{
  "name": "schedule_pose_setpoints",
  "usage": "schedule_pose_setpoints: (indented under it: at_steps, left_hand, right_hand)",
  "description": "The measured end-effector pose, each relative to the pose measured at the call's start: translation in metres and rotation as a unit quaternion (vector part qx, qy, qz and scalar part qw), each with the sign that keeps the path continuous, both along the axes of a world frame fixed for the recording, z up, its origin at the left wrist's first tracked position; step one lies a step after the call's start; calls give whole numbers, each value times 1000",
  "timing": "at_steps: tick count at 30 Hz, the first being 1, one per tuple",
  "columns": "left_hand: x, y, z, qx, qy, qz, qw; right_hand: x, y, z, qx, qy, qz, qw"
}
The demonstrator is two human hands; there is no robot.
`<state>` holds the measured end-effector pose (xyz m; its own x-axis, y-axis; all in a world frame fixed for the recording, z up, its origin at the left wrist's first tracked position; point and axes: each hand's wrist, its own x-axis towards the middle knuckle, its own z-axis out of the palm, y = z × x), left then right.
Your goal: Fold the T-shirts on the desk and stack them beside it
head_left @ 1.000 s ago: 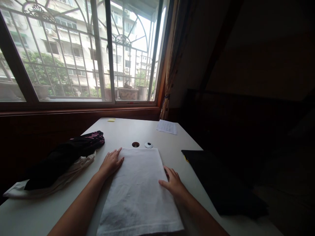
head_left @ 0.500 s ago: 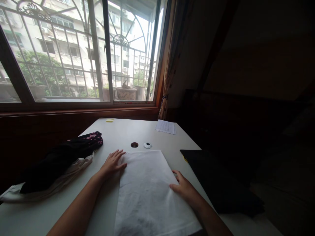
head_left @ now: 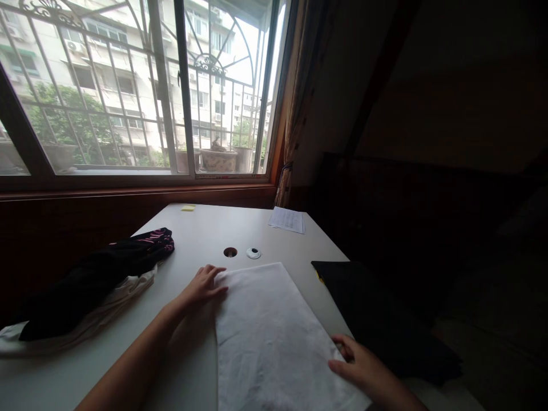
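A folded piece of white cloth (head_left: pixel 269 331), probably a garment, lies lengthwise on the white table in front of me, with faint creases across it. My left hand (head_left: pixel 208 283) rests at its far left corner, fingers apart and tips touching the edge. At the lower right edge, my right hand (head_left: pixel 357 362) has its thumb on top of the cloth and its fingers curled around the border. The near end of the cloth runs out of view.
Black clothing with pink print (head_left: pixel 98 279) lies heaped over pale fabric (head_left: pixel 124 299) on the left. Folded dark cloth (head_left: pixel 377 319) is stacked at the right. Farther back are a round table hole (head_left: pixel 230 252), its white cover (head_left: pixel 253 253), papers (head_left: pixel 286 220) and yellow notes (head_left: pixel 188 208).
My right hand has moved down along the cloth's right edge, toward me and outward. The cloth has shifted slightly right, and my left hand has moved a little right with its corner.
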<state>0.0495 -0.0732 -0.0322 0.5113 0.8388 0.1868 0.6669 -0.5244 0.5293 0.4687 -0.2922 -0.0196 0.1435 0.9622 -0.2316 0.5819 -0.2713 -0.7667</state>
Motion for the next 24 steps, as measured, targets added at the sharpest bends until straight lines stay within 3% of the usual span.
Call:
schedule_pose_setpoints:
  at_steps: [4,10,17,24]
  left_hand:
    - [13,8,17,-35,65,25,997]
    - [52,25,45,-68,174,-24,982]
    - [107,42,53,-162,170,-91,968]
    - [124,37,80,-272,83,-166,944]
  right_hand:
    - [0,-5,8,-6,0,12,1000]
    - [11,-12,9,36,-26,-23,999]
    - [22,-26,-3,32,-11,-62,997]
    - [47,-30,5,38,27,-76,996]
